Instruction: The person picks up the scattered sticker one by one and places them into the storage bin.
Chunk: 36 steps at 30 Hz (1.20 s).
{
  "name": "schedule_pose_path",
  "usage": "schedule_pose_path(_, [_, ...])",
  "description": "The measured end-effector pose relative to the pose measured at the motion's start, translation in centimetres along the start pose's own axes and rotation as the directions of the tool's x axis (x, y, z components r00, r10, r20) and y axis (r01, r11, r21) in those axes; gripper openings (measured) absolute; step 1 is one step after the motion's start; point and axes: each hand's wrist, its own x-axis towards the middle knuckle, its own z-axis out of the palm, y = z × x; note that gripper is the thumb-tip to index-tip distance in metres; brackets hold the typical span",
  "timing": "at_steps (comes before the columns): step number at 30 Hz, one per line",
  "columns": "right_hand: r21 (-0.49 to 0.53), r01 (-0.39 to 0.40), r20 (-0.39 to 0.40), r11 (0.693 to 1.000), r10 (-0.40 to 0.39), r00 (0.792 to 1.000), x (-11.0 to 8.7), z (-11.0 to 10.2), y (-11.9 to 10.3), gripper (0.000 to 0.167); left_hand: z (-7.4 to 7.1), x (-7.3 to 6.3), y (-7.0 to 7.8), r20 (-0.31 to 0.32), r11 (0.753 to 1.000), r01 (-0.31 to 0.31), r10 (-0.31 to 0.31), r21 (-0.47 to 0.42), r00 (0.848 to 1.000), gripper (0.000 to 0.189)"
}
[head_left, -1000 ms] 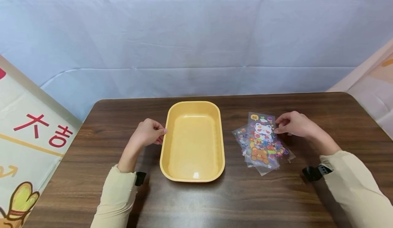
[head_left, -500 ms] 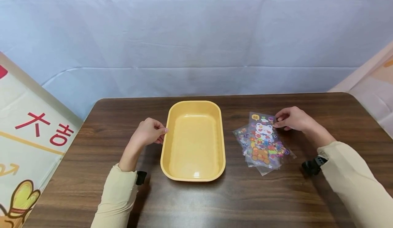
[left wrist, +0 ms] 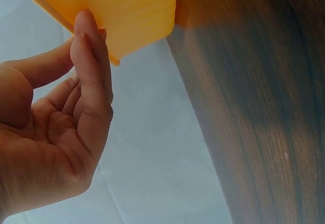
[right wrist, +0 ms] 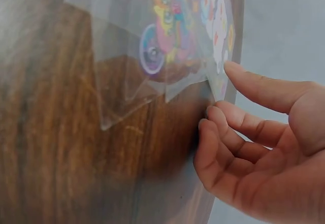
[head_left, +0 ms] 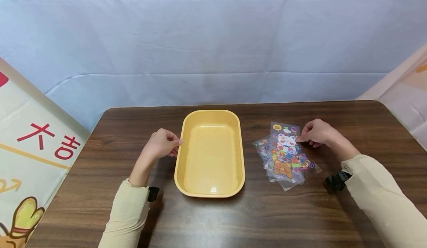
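My left hand pinches the left rim of a yellow rectangular tray, thumb on top and fingers under the edge. In the left wrist view the fingertips meet the outer wall of the tray. To its right, several clear sticker sheets overlap in a fanned pile; the top one carries a white bear and a brown bear. My right hand pinches the right edge of the top sheet near its upper end. The right wrist view has the thumb on the sheet's face and curled fingers at its edge.
Both stand on a dark brown wooden table with rounded far corners. A pale cloth backdrop hangs behind it. A printed banner with red characters is at the left, and pinkish cloth at the right. Black straps circle both wrists.
The right hand has shifted slightly and its fingers have drawn in at the top sheet's edge. The tray, the sheets and the left hand stay almost where they were.
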Motion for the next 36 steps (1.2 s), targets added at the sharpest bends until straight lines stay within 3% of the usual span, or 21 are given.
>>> schedule_pose_path(10, [-0.1, 0.002, -0.013, 0.995, -0.003, 1.0, 0.0, 0.3, 0.1, 0.027, 0.0, 0.0, -0.1, -0.002, 1.0, -0.003, 0.003, -0.005, 1.0, 0.019])
schedule_pose_path(27, [-0.098, 0.004, -0.022, 0.995, -0.006, 1.0, 0.0, 0.5, 0.1, 0.027, -0.5, 0.0, 0.2, 0.027, 1.0, 0.022, -0.022, 0.006, 0.999, 0.021])
schedule_pose_path(36, [-0.105, 0.003, -0.028, 0.995, -0.006, 1.0, 0.1, 0.6, 0.2, 0.028, -1.0, 0.9, 0.3, -0.04, 0.999, 0.039, -0.039, 0.009, 0.998, 0.025])
